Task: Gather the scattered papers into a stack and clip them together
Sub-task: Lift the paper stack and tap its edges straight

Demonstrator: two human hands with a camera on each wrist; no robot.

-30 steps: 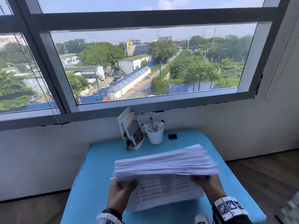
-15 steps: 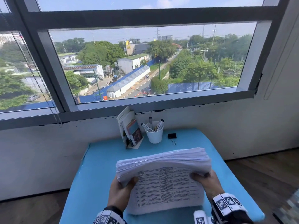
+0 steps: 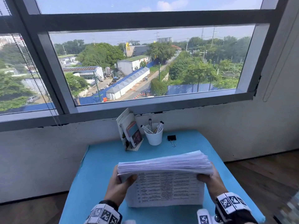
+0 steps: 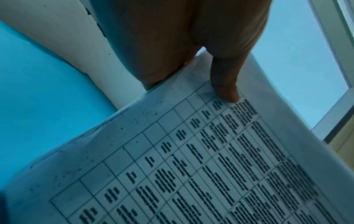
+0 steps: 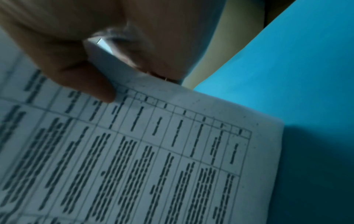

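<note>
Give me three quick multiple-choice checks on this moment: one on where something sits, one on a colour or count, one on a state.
1. Where is the binder clip?
A. Clamped on the stack
B. On the table to the right of the white cup
C. Inside the cup

2. What colour is the table surface?
A. Blue
B. Brown
C. White

3. How is the paper stack held?
A. Lying flat, untouched
B. In one hand only
C. Standing on its lower edge, gripped at both sides

Answers:
1. B: the black clip lies apart from the papers, beside the cup of markers.
2. A: the head view shows a light blue top.
3. C: the left hand and right hand each grip a side, thumbs on the printed front sheet, lower edge on the table.
</note>
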